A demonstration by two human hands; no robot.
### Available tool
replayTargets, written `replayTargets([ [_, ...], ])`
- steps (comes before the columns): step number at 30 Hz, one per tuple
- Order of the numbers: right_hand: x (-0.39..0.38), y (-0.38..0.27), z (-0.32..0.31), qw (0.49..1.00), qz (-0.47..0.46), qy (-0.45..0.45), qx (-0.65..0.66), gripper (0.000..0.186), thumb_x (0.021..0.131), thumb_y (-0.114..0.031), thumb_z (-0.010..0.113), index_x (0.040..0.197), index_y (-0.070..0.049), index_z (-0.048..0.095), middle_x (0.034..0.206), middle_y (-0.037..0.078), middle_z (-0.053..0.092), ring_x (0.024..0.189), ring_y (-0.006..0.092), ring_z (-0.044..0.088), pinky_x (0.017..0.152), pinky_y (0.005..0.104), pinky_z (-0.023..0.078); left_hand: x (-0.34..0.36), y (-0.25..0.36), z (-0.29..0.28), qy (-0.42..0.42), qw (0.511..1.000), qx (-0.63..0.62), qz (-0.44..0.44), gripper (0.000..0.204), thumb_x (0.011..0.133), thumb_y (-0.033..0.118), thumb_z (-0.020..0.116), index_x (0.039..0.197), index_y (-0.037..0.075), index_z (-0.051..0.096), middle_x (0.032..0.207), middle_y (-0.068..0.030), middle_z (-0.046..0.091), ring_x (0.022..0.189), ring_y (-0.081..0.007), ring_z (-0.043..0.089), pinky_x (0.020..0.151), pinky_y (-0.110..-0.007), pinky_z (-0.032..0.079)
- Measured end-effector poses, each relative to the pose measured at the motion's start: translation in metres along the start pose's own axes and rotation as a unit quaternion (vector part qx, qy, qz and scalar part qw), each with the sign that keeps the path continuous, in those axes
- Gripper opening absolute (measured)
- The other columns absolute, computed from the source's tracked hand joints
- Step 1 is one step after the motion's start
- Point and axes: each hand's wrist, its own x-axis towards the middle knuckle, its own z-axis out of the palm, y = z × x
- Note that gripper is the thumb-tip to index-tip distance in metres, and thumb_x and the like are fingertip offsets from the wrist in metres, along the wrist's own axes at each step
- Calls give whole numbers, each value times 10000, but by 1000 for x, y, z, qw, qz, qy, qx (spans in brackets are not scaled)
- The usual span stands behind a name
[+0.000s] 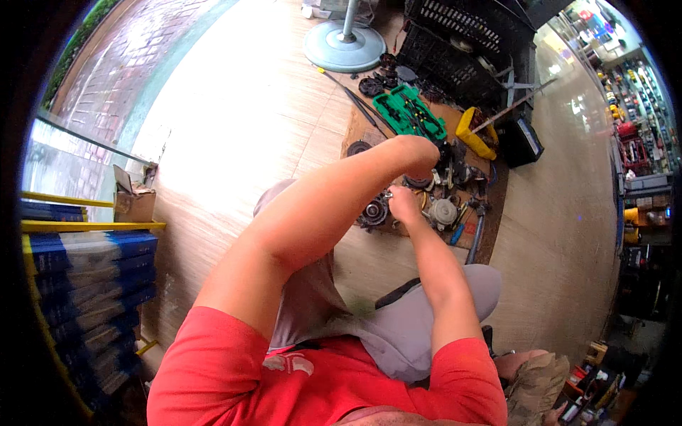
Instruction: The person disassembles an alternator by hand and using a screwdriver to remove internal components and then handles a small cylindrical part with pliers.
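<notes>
My left hand (419, 157) reaches over the dark machine parts, its fingers bent down and mostly hidden. My right hand (403, 204) is closed on a small metal piece (389, 195) just above a round dark part with a ringed centre (373, 210). Around them on a worn board (497, 199) lie a silver round housing (443, 211), a blue-handled tool (457, 233) and a long metal bar (477, 234). An open green tool case (401, 110) and long dark tools (355, 99) lie beyond.
Black crates (455, 39), a yellow container (472, 133) and a black box (518, 142) stand at the back, beside a pedestal base (343, 47). Blue stacked boxes (92, 263) and a cardboard box (133, 202) are at left. Someone else's arm (518, 363) shows lower right; stocked shelves (632, 128) line the right.
</notes>
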Motion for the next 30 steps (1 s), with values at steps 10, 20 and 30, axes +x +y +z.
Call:
replayTargets([
  [10, 1, -1, 1, 999, 10, -4, -45, 131, 827, -130, 571, 935, -72, 616, 950, 177, 670, 905, 392, 653, 794, 501, 518, -1, 1, -1, -1, 1000, -8, -1, 368, 823, 347, 699, 1000, 25, 703, 961, -190, 697, 928, -366, 670, 785, -459, 533],
  [20, 2, -5, -1, 999, 37, -2, -10, 288, 777, -87, 566, 1055, -74, 643, 965, 235, 660, 949, 421, 616, 838, 529, 481, -9, 10, -4, 8, 1000, -2, -19, 290, 801, 255, 658, 986, 48, 742, 1004, -164, 703, 964, -323, 667, 808, -424, 534],
  [30, -4, -13, -8, 997, 54, -29, -41, 166, 816, -126, 578, 964, -81, 637, 1027, 173, 678, 987, 390, 628, 852, 526, 487, -13, 9, -3, 28, 1000, -11, -5, 285, 762, 251, 645, 904, 22, 737, 861, -170, 708, 844, -336, 688, 729, -446, 546],
])
